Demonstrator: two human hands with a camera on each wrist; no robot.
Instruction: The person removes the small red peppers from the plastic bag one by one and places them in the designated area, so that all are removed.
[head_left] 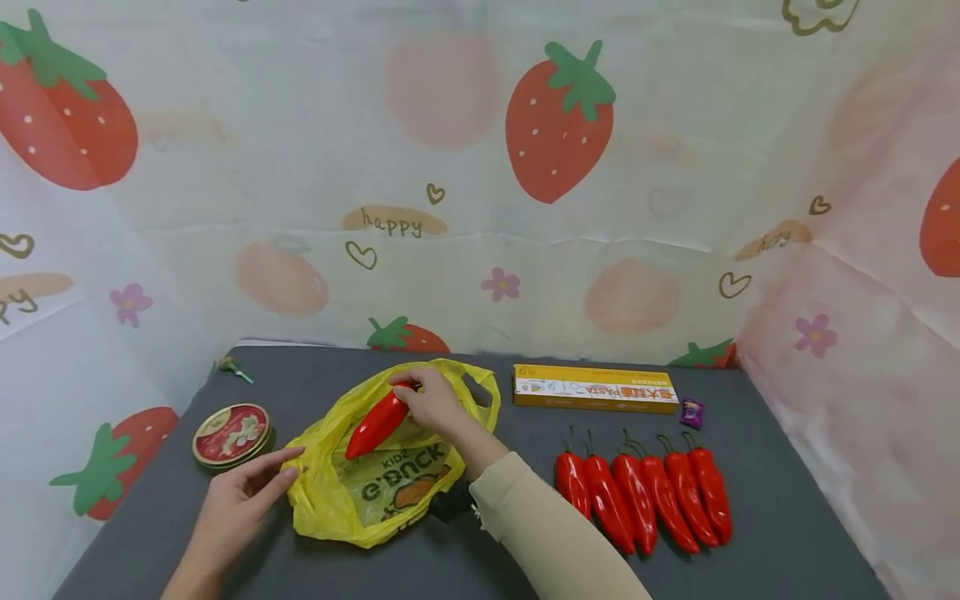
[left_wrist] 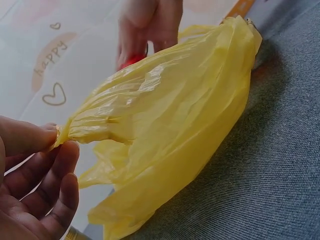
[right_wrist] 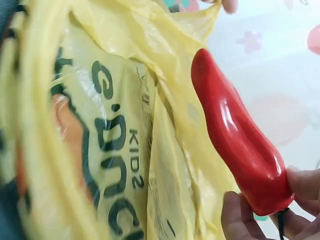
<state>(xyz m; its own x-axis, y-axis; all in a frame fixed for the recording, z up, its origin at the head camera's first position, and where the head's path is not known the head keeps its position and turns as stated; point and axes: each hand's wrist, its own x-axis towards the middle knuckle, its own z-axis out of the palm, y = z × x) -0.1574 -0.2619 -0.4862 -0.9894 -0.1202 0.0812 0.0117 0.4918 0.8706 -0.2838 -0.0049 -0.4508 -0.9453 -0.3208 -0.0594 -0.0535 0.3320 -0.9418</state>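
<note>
A yellow plastic bag lies with its mouth spread on the dark table, printed lettering showing inside it. My left hand pinches the bag's left edge between thumb and fingertips, and the left wrist view shows the film gathered at that pinch. Over the bag's mouth, my right hand grips a red chili pepper by its stem end, tip slanting down to the left. In the right wrist view the glossy pepper hangs beside the printed bag wall.
Several red chili peppers lie in a row at the right. Behind them are a yellow pasta box and a small purple packet. A round red tin stands left of the bag, with a small green-stemmed item farther back.
</note>
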